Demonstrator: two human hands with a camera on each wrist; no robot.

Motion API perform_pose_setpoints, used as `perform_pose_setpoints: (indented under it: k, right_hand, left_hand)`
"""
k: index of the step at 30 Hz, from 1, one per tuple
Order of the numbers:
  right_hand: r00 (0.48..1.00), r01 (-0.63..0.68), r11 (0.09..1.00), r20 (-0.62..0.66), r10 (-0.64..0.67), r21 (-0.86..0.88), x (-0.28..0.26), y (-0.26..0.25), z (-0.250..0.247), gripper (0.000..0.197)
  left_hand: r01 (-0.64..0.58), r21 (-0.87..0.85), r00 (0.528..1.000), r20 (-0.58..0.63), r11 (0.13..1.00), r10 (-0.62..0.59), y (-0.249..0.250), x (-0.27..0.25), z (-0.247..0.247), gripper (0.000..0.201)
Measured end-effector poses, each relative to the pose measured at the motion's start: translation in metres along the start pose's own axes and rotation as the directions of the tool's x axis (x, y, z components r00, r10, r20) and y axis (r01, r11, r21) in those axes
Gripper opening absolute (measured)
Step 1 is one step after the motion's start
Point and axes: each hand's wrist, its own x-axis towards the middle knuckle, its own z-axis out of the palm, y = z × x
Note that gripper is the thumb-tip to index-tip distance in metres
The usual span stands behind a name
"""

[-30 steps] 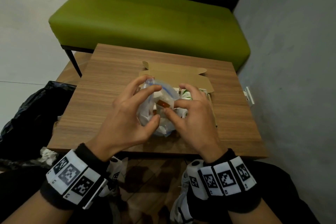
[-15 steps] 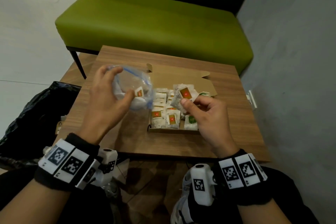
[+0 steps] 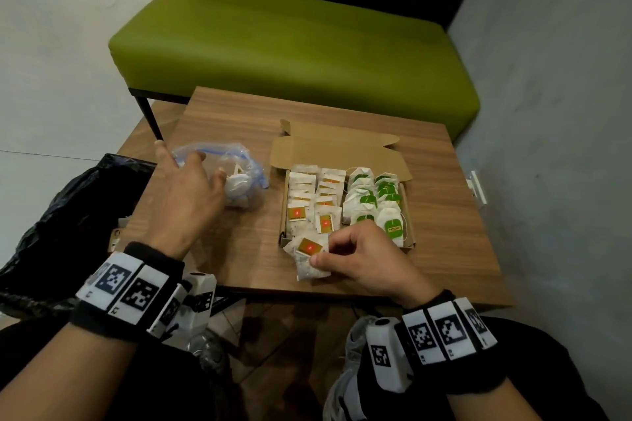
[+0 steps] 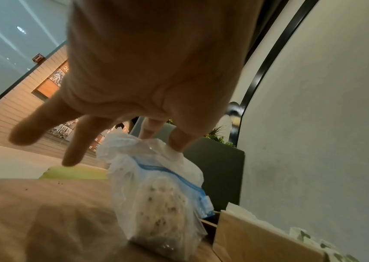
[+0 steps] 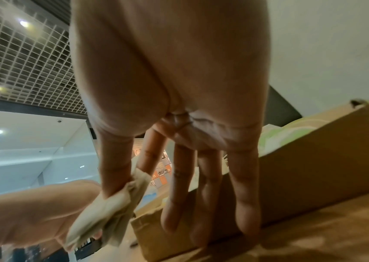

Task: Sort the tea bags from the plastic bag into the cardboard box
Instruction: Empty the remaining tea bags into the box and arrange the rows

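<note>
A clear plastic bag [image 3: 239, 178] with a blue zip strip stands on the wooden table [image 3: 448, 249], left of the open cardboard box [image 3: 337, 150]. It still holds a few tea bags. My left hand [image 3: 191, 164] hovers over it with fingers spread; in the left wrist view two fingertips [image 4: 176, 143] touch the crumpled top of the bag [image 4: 156, 191]. The box holds red-labelled tea bags [image 3: 316, 195] on its left and green-labelled ones [image 3: 376, 198] on its right. My right hand [image 3: 321, 251] pinches a red-labelled tea bag [image 3: 307, 246] at the box's near left corner, thumb and forefinger on it [image 5: 111, 209].
A green bench [image 3: 290, 44] stands behind the table and a grey wall [image 3: 547, 147] runs along the right. A black rubbish bag [image 3: 68, 212] lies on the floor at the left. The box's near wall [image 5: 302, 173] rises just beyond my right fingers.
My left hand carried the plastic bag left, set it on the table and loosened its hold. My right hand drew one red-labelled tea bag out and lowered it to the box's near left corner.
</note>
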Motion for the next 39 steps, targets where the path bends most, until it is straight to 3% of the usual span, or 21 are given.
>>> perform_pose_setpoints:
  k: [5,9,11,13,15,18,22,27,33,39]
  right_hand:
    - [0.991,0.031,0.999,-0.129,-0.029,0.011,0.009,0.004,0.002,0.021]
    - [0.968,0.033,0.999,-0.249,-0.027,0.02,0.016,0.01,0.003,0.019]
    - [0.959,0.023,0.999,-0.284,-0.009,0.045,0.016,0.011,0.003,0.022]
    - [0.955,0.031,0.995,-0.297,-0.002,0.094,0.015,0.012,0.001,0.025]
    - [0.951,0.068,0.985,-0.31,-0.015,0.159,0.013,0.011,0.001,0.025]
    - [0.945,0.138,0.955,-0.324,-0.048,0.262,0.011,0.011,0.001,0.024]
    - [0.952,0.168,0.92,-0.301,-0.058,0.353,0.012,0.012,0.0,0.021]
    - [0.934,0.139,0.91,-0.358,0.011,0.39,0.016,0.01,0.002,0.023]
    - [0.9,0.165,0.885,-0.433,0.045,0.436,0.017,0.01,0.0,0.011]
    - [0.88,0.191,0.842,-0.468,0.081,0.504,0.015,0.01,-0.006,0.004]
  left_hand:
    - [-0.098,0.058,0.99,-0.1,0.993,0.104,0.002,0.001,0.002,0.04]
    - [-0.207,0.098,0.952,-0.21,0.973,0.223,0.009,-0.004,0.005,0.039]
    - [-0.328,0.012,0.905,-0.282,0.945,0.317,0.016,-0.013,0.004,0.035]
    - [-0.517,-0.082,0.817,-0.342,0.852,0.464,0.025,-0.027,0.005,0.031]
    - [-0.615,-0.201,0.785,-0.248,0.763,0.567,0.034,-0.043,0.01,0.027]
    - [-0.468,-0.423,0.844,0.046,0.776,0.534,0.04,-0.056,0.025,0.039]
    - [-0.29,-0.6,0.841,0.213,0.746,0.498,0.039,-0.056,0.041,0.034]
    - [-0.248,-0.619,0.873,0.19,0.745,0.449,0.037,-0.053,0.044,0.01]
    - [-0.175,-0.671,0.865,0.245,0.72,0.438,0.039,-0.053,0.046,0.01]
    - [-0.042,-0.754,0.903,0.253,0.656,0.348,0.043,-0.055,0.042,0.011]
